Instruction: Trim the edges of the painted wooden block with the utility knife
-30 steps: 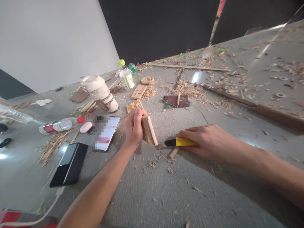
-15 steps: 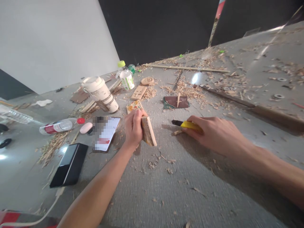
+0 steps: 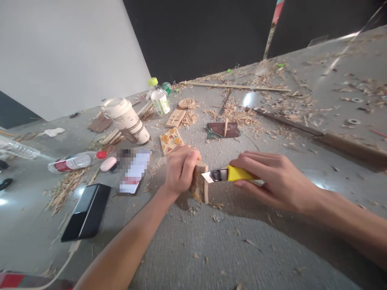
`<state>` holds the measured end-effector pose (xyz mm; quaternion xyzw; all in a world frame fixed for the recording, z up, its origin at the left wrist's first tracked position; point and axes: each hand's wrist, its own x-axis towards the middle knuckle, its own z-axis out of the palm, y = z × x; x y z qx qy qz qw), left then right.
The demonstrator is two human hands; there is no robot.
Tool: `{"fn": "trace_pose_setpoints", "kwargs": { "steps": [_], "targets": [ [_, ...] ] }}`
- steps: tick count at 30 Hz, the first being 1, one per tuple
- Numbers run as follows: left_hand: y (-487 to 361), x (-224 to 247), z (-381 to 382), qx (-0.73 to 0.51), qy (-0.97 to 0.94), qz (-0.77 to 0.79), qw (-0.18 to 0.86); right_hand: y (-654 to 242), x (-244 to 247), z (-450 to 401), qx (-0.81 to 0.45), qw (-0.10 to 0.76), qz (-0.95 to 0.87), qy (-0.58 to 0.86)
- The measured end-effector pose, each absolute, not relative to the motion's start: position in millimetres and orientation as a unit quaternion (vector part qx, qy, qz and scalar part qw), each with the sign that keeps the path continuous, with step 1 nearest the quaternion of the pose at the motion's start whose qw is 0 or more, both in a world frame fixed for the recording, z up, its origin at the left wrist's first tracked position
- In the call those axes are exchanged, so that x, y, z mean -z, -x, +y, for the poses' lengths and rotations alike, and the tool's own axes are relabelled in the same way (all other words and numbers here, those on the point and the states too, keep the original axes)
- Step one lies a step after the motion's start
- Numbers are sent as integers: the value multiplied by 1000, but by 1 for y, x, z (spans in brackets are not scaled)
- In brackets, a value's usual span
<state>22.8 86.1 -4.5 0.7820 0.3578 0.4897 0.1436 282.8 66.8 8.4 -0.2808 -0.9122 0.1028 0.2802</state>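
Observation:
Wrapped round a small block of wood (image 3: 200,183), my left hand (image 3: 181,169) holds it tilted just above the grey table, with the bark-coloured face toward me. My right hand (image 3: 272,177) grips a yellow utility knife (image 3: 238,173), its bare blade pointing left. The blade's tip is at the right edge of the block; whether it touches the wood I cannot tell. Behind my left hand lies a patterned square tile (image 3: 171,140) with orange shapes. A dark red and green folded piece (image 3: 219,129) with a wood sliver on it lies farther back.
To the left are a beige cup (image 3: 127,121), a phone (image 3: 134,171), a black power bank (image 3: 86,212) with a white cable, and a fallen plastic bottle (image 3: 75,162). A green-capped bottle (image 3: 159,98) stands behind. Wood shavings (image 3: 238,110) are scattered widely.
My left hand has moved the wood block right and toward me, uncovering the patterned tile. The knife has turned and come to the block's edge, its blade now plainly visible.

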Motion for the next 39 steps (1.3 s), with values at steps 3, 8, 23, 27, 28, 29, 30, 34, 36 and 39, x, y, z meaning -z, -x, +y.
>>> {"fn": "trace_pose_setpoints", "kwargs": {
  "steps": [3, 8, 23, 27, 28, 29, 30, 34, 36, 39],
  "targets": [
    [-24, 3, 84, -470, -801, 344, 135, -285, -9, 69, -96, 288, -914, 269],
    [-24, 4, 85, -462, -806, 346, 134, -283, -10, 67, -41, 292, -917, 268],
    [-30, 5, 77, -538, -701, 397, 248, -292, -18, 72, -7, 380, -847, 373],
    [-26, 11, 84, -561, -671, 405, 266, -281, -14, 64, -58, 325, -902, 279],
    [-25, 12, 85, -562, -670, 406, 265, -280, -14, 63, -62, 322, -906, 268],
    [-25, 12, 86, -563, -669, 408, 263, -280, -13, 63, -65, 320, -909, 260],
    [-24, 13, 86, -562, -668, 412, 260, -280, -13, 64, -68, 319, -910, 256],
    [-24, 12, 85, -561, -666, 426, 247, -282, -13, 65, -82, 309, -910, 264],
    [-24, 12, 83, -555, -675, 427, 234, -283, -13, 65, -91, 304, -910, 267],
    [-25, 13, 82, -549, -696, 415, 204, -283, -13, 64, -106, 295, -911, 267]
  ]
}}
